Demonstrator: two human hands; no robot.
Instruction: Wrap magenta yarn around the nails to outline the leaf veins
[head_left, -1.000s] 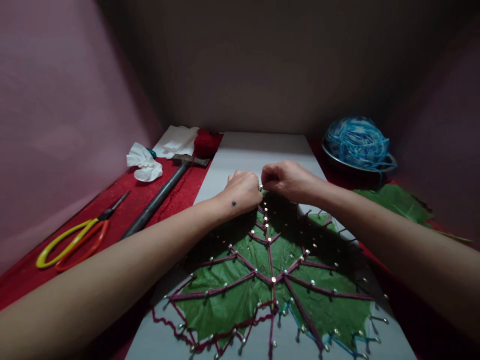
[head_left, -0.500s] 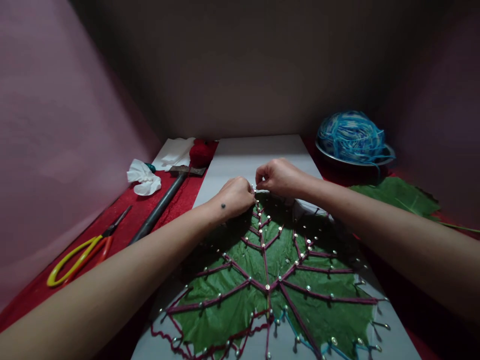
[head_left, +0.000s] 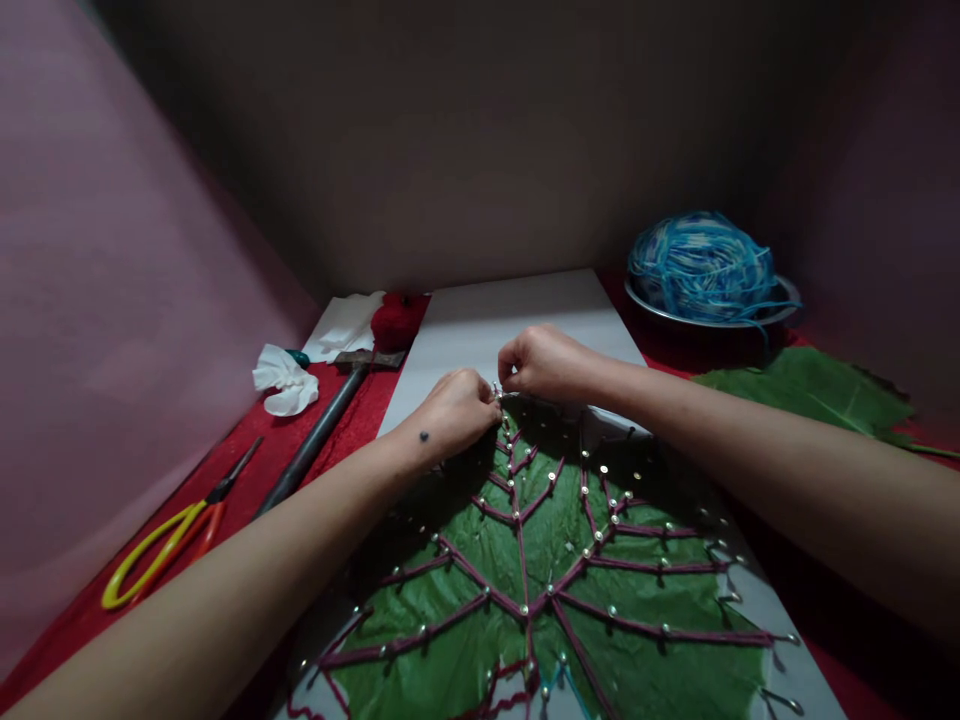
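Note:
A big green leaf (head_left: 450,620) lies flat on a white board (head_left: 517,310), studded with several nails. Purple yarn (head_left: 630,565) runs between the nails along the veins. At the leaf's far tip my left hand (head_left: 461,410) is closed in a pinch beside a nail. Just right of it, my right hand (head_left: 544,360) also pinches, its fingertips close to the same tip. Whatever is between the fingers of either hand is too small to make out. Dark red yarn (head_left: 304,712) and blue yarn (head_left: 574,690) follow the leaf's near edge.
To the left lie yellow-and-orange-handled scissors (head_left: 161,545), a hammer (head_left: 326,425), crumpled white tissue (head_left: 285,380) and a red yarn ball (head_left: 397,322). At the right, a blue yarn ball (head_left: 697,265) sits in a metal dish (head_left: 786,300), with a loose leaf (head_left: 810,390) nearer me.
The view has shifted slightly, so the near part of the leaf sits lower in the picture. Both hands stay pinched at the leaf's tip, the right a little closer to the left.

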